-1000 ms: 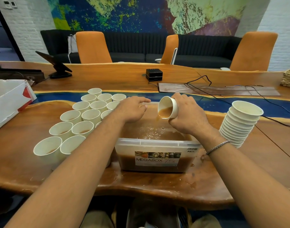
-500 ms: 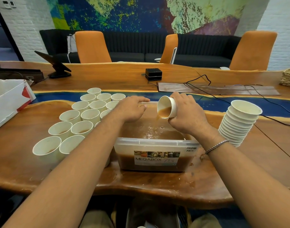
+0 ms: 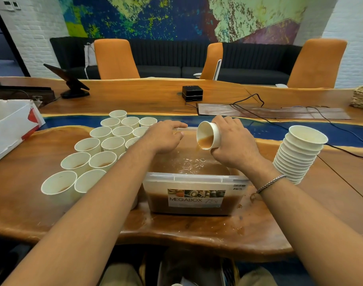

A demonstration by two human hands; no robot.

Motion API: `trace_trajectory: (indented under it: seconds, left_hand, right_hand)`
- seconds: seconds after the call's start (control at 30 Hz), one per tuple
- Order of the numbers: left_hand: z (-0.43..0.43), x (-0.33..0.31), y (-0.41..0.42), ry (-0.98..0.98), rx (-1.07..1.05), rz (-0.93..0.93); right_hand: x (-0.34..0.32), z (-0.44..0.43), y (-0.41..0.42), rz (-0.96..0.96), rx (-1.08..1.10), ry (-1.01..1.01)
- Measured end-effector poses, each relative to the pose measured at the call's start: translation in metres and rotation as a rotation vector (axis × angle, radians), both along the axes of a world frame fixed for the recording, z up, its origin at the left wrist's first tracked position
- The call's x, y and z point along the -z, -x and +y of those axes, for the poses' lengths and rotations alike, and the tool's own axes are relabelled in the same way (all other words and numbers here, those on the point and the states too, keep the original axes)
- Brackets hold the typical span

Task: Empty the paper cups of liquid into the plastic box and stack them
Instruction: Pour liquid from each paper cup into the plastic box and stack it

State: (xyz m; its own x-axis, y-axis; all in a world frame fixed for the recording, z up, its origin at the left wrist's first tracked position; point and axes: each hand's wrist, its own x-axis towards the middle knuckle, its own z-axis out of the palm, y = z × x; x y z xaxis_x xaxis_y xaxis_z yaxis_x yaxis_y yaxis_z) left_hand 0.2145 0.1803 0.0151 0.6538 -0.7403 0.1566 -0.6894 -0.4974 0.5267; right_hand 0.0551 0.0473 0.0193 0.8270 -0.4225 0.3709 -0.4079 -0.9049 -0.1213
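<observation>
The near edge of the wooden table (image 3: 197, 230) is wet with brown drips. On it stands the clear plastic box (image 3: 195, 178), its near wall labelled MEGABOX, partly filled with brown liquid (image 3: 188, 168). A bracelet (image 3: 271, 183) sits on the right wrist. Above the far half of the box, the right hand (image 3: 236, 143) grips a paper cup (image 3: 209, 135), fingers curled round it. The cup is tipped with its mouth to the left, and liquid runs from its lip into the box. The left hand (image 3: 164, 137) holds the box's far rim, fingers bent over it. To the left a cluster of upright cups (image 3: 106, 145) stands close together. To the right, near the box, stands a leaning stack of cups (image 3: 300, 153). Farther off are a black device (image 3: 192, 93) and orange chairs (image 3: 115, 58).
</observation>
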Motion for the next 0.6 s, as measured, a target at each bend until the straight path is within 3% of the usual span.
trace_trajectory:
  seconds: [0.6]
  left_hand:
    - [-0.0008,-0.0006,0.0004,-0.005,-0.008,-0.002]
  right_hand:
    - [-0.0003,0.0009,-0.0003,0.027,-0.015,0.085]
